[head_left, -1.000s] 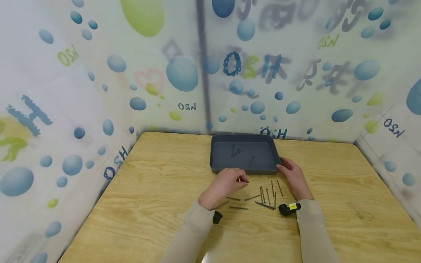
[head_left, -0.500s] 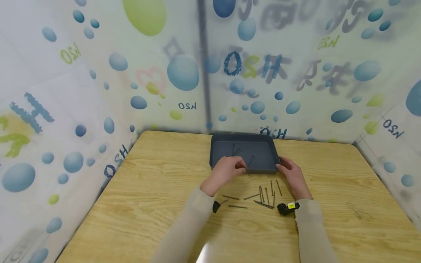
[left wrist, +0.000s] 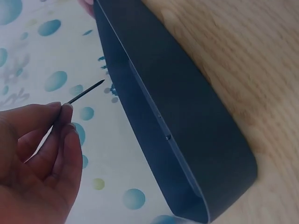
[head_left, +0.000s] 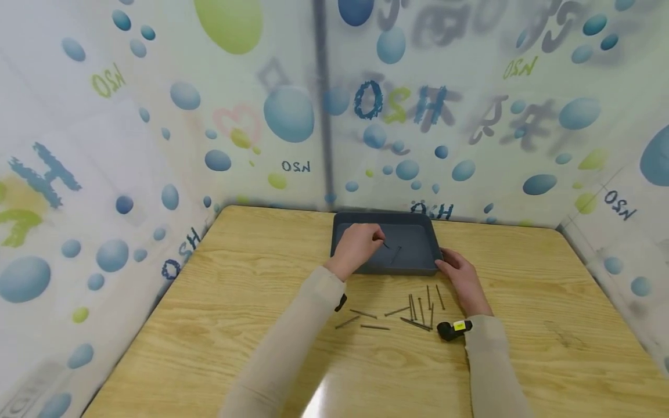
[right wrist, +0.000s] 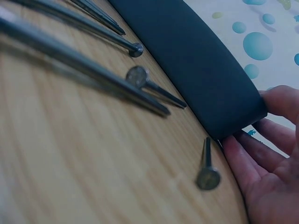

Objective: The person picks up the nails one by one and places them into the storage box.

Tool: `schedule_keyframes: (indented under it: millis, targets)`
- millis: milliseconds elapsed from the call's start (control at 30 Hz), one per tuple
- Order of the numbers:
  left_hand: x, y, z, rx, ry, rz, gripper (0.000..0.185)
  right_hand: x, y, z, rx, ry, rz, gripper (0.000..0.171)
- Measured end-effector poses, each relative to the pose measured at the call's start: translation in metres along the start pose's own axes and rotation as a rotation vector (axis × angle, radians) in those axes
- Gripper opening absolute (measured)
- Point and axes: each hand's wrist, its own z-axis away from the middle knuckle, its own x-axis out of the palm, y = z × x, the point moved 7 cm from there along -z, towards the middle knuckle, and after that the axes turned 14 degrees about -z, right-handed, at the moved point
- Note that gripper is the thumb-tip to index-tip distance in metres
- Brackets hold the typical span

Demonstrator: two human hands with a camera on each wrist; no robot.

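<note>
While your left hand [head_left: 356,247] hangs over the tray [head_left: 418,268], it's pinching one nail [left wrist: 84,93] btwn thumb & fingertips, point aimed out, not yet let go. Your right hand [head_left: 460,278] rests w/ relaxed fingers against the tray's near right corner, steadying it. One nail [head_left: 395,253] or so shows inside already. Approx. ten loose nails [head_left: 418,310] lie on the table [head_left: 235,325] just in front, so most of the job is prob. left.
</note>
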Motion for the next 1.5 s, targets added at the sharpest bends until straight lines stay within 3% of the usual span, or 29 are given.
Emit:
schedule_keyframes:
  millis: [333,600,933,1267,1500]
  targets:
    - [0.011,-0.009,-0.026,-0.04,-0.154,-0.085,0.014,0.001,-0.001,0.0,-0.013,0.014,-0.013,0.055]
    - [0.022,-0.018,-0.033,-0.084,-0.257,-0.121,0.013,0.005,0.004,0.003,0.002,0.008,-0.013,0.053]
    - [0.032,-0.022,-0.035,-0.132,-0.324,-0.103,0.013,0.005,0.004,0.003,0.008,0.01,-0.011,0.055]
    - [0.038,-0.03,-0.035,-0.134,-0.338,-0.097,0.013,0.0,0.0,0.005,0.009,0.025,0.001,0.055]
    - [0.037,-0.034,-0.035,-0.171,-0.378,-0.174,0.014,0.0,-0.001,0.006,0.02,0.029,-0.012,0.054]
